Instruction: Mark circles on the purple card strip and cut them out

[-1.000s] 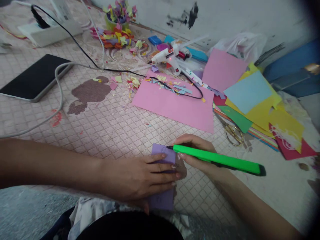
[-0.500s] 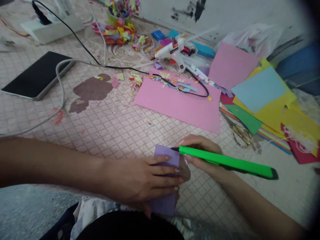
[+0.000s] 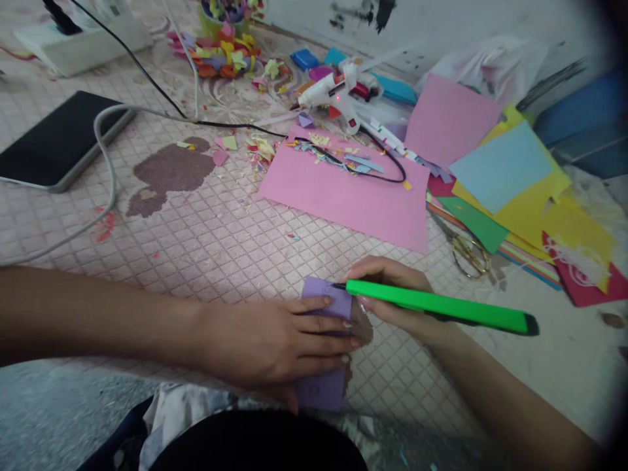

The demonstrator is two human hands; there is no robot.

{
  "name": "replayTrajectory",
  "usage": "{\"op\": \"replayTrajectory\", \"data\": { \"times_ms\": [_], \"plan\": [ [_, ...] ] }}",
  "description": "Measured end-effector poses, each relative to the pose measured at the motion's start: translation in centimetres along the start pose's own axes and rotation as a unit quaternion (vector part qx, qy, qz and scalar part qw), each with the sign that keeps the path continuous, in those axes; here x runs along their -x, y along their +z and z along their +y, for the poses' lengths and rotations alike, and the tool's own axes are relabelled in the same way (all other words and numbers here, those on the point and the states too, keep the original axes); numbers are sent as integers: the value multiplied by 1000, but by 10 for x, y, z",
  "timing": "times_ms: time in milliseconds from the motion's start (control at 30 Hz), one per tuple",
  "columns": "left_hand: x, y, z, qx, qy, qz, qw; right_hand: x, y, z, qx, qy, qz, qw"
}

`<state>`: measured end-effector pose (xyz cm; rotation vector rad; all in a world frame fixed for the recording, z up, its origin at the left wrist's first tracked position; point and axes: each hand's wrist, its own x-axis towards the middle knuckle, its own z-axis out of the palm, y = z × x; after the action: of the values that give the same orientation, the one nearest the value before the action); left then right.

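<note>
A strip of purple paper or foam [image 3: 321, 391] lies near the table's front edge, with small curved marks near its far and near ends. My left hand [image 3: 275, 337] rests flat across its middle, fingers stretched and slightly apart, pressing it down. In my right hand [image 3: 387, 288] is a bright green pen [image 3: 436, 305] with a black tip and dark rear end, gripped between thumb and fingers. Its tip touches or hovers just over the strip's far end, beside a small drawn curve. My left hand covers the strip's middle.
Pink sheet [image 3: 348, 196] with paper scraps lies ahead, a glue gun [image 3: 333, 95] behind it. Gold-handled scissors [image 3: 466, 252] and coloured sheets [image 3: 505, 170] are at right. At left are a dark tablet-like device [image 3: 59, 140], a grey cable [image 3: 110, 163] and a power strip [image 3: 83, 49].
The view has shifted slightly, so the surroundings appear a little higher and further left. The pen tip stays at the strip's far end, and the left hand still lies on the strip.
</note>
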<state>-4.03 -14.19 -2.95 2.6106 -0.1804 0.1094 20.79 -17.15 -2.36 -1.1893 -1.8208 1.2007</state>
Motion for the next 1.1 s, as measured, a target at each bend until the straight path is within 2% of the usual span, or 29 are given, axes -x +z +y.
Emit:
{"op": "replayTrajectory", "data": {
  "times_ms": [167,500,667,833,1100],
  "plan": [
    [-1,-3,0,-9,0,-20,1000,-1,-1,1,-8,-4,-15,1000],
    [0,-1,-2,-9,16,48,999,-3,1,-2,-2,-23,-21,1000],
    [0,-1,-2,-22,21,25,999,-3,0,-1,-10,-24,-31,999],
    [0,0,-2,-18,16,34,999,-2,-1,-3,-9,-17,-35,999],
    [0,0,-2,-36,5,-14,999,-3,0,-5,5,-11,-30,999]
  ]
}}
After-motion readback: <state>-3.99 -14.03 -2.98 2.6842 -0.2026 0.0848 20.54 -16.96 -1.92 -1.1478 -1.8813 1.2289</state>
